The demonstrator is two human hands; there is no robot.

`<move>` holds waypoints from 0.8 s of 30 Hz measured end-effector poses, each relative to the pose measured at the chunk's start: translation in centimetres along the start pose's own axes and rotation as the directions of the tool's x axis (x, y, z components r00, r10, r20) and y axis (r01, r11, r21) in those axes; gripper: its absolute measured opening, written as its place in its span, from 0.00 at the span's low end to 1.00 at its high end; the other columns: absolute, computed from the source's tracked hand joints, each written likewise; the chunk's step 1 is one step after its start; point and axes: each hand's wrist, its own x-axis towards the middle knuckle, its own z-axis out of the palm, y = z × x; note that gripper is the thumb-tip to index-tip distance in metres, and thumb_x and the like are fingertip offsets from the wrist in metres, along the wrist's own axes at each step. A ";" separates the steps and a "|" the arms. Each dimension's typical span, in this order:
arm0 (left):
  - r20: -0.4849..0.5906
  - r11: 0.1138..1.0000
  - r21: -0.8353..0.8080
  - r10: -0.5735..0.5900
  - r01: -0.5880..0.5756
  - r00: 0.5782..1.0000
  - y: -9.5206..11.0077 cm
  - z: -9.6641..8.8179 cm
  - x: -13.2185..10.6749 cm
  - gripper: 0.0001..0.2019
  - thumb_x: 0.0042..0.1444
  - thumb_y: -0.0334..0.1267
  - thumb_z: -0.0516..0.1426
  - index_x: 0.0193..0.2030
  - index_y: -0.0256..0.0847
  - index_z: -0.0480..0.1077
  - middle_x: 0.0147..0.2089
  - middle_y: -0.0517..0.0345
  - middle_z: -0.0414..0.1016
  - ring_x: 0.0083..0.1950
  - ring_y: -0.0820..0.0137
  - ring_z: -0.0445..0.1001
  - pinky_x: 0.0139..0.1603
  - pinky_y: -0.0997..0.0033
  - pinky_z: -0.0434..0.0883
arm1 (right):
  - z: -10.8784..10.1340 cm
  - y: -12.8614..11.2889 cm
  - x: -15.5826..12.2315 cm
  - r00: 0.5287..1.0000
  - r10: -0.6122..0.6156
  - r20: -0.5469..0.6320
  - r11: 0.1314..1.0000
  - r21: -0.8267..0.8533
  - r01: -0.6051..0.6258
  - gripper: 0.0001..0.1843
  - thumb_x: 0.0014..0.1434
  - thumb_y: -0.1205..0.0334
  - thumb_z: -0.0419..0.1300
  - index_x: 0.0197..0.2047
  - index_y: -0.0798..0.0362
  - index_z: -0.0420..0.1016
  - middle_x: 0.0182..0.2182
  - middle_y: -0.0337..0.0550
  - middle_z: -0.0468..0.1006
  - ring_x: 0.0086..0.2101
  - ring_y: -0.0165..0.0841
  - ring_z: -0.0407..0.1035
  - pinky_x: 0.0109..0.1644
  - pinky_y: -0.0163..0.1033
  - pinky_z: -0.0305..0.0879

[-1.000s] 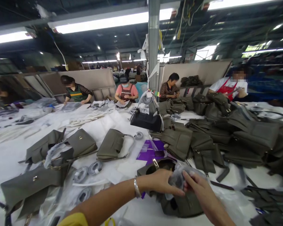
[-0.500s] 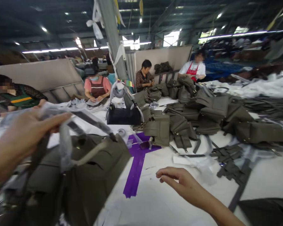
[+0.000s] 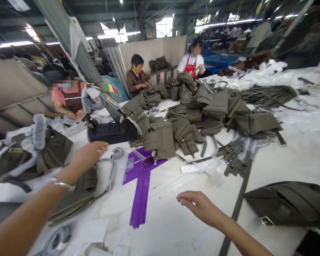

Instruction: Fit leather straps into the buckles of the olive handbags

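Observation:
My left hand (image 3: 85, 158) reaches over the table at left, its fingers loosely stretched and nothing visible in them. Below it lies an olive handbag (image 3: 82, 193), with its handle curving to the right. My right hand (image 3: 200, 204) hovers over the white tabletop (image 3: 170, 227), fingers slightly bent, thumb a little apart, and holds nothing. Purple tape (image 3: 141, 192) runs along the table between my hands. Beyond it are an olive bag piece (image 3: 161, 138) and a pile of similar bags (image 3: 210, 106). Another olive bag (image 3: 288, 204) with a gold buckle lies at right.
A black bag (image 3: 110, 131) stands behind my left hand, near a small tape roll (image 3: 117, 153). Wrapped olive bags (image 3: 53, 149) lie at far left. Olive strap pieces (image 3: 234, 156) and a long dark strip (image 3: 236, 209) are at right. Several people sit or stand across the table.
The olive bag that my left hand held up by its wrapped handle is now down on the left, out of my fingers. My view has swung right; my right hand stays empty.

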 end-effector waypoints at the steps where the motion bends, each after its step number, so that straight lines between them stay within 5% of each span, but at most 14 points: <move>1: 0.119 0.987 0.113 0.097 -0.110 0.988 0.9 3.3 0.5 0.13 0.57 0.44 0.54 0.43 0.41 0.75 0.46 0.49 0.79 0.48 0.53 0.75 0.51 0.51 0.69 | 0.3 0.6 -0.3 1.000 0.004 -0.001 1.000 -0.003 -0.004 0.14 0.61 0.58 0.53 0.41 0.48 0.80 0.37 0.41 0.81 0.37 0.36 0.73 0.41 0.38 0.67; 5: 0.340 0.926 0.111 0.305 -0.360 0.890 5.9 16.5 2.1 0.19 0.51 0.31 0.58 0.52 0.42 0.71 0.60 0.51 0.70 0.59 0.59 0.68 0.61 0.61 0.64 | 1.0 2.8 -2.1 1.000 0.002 -0.002 1.000 -0.010 -0.002 0.14 0.61 0.58 0.52 0.41 0.48 0.80 0.38 0.42 0.81 0.35 0.36 0.73 0.40 0.38 0.67; 7: 0.368 0.887 0.177 0.342 -0.427 0.864 7.8 20.4 2.9 0.17 0.51 0.29 0.59 0.50 0.38 0.71 0.61 0.46 0.68 0.60 0.57 0.67 0.60 0.62 0.64 | 1.0 4.1 -3.3 1.000 0.017 -0.023 1.000 0.004 -0.017 0.14 0.61 0.59 0.52 0.42 0.48 0.80 0.38 0.42 0.81 0.35 0.36 0.73 0.41 0.38 0.68; 9: 0.366 0.863 0.230 0.351 -0.449 0.862 9.0 22.0 3.8 0.10 0.52 0.31 0.58 0.43 0.35 0.73 0.55 0.42 0.73 0.56 0.55 0.69 0.57 0.60 0.65 | 0.8 5.7 -4.5 0.997 0.040 -0.067 0.999 0.026 -0.038 0.15 0.62 0.58 0.52 0.42 0.48 0.80 0.38 0.42 0.82 0.35 0.36 0.74 0.42 0.39 0.68; 13: 0.335 0.839 0.268 0.379 -0.473 0.863 11.4 20.0 5.0 0.07 0.58 0.39 0.55 0.37 0.38 0.72 0.43 0.45 0.76 0.51 0.53 0.70 0.52 0.58 0.65 | 0.0 8.5 -6.1 0.972 0.094 -0.214 0.993 0.092 -0.076 0.15 0.62 0.57 0.52 0.45 0.48 0.79 0.39 0.44 0.81 0.36 0.37 0.74 0.43 0.41 0.70; 16: 0.239 0.824 0.290 0.431 -0.487 0.870 14.9 16.2 3.7 0.11 0.60 0.45 0.54 0.35 0.41 0.70 0.43 0.48 0.75 0.52 0.55 0.69 0.52 0.60 0.64 | -0.5 8.8 -6.0 0.936 0.088 -0.341 0.988 0.151 -0.038 0.24 0.58 0.56 0.58 0.58 0.45 0.69 0.53 0.46 0.74 0.48 0.41 0.71 0.49 0.46 0.69; 21: 0.150 0.858 0.223 0.438 -0.462 0.886 24.0 10.0 -3.0 0.20 0.62 0.53 0.49 0.26 0.41 0.65 0.29 0.57 0.71 0.33 0.66 0.70 0.34 0.69 0.62 | -1.0 5.7 -5.1 0.830 0.004 -0.558 0.978 0.175 0.113 0.57 0.45 0.53 0.70 0.70 0.45 0.42 0.69 0.46 0.44 0.67 0.45 0.39 0.69 0.54 0.40; 24: 0.169 0.917 0.058 0.381 -0.395 0.909 28.2 9.2 -7.0 0.23 0.62 0.53 0.46 0.21 0.41 0.62 0.22 0.61 0.67 0.27 0.70 0.66 0.30 0.71 0.60 | -0.4 4.6 -6.1 0.818 0.076 -0.570 0.868 0.442 0.227 0.61 0.45 0.52 0.71 0.70 0.45 0.35 0.68 0.47 0.50 0.64 0.43 0.49 0.68 0.50 0.47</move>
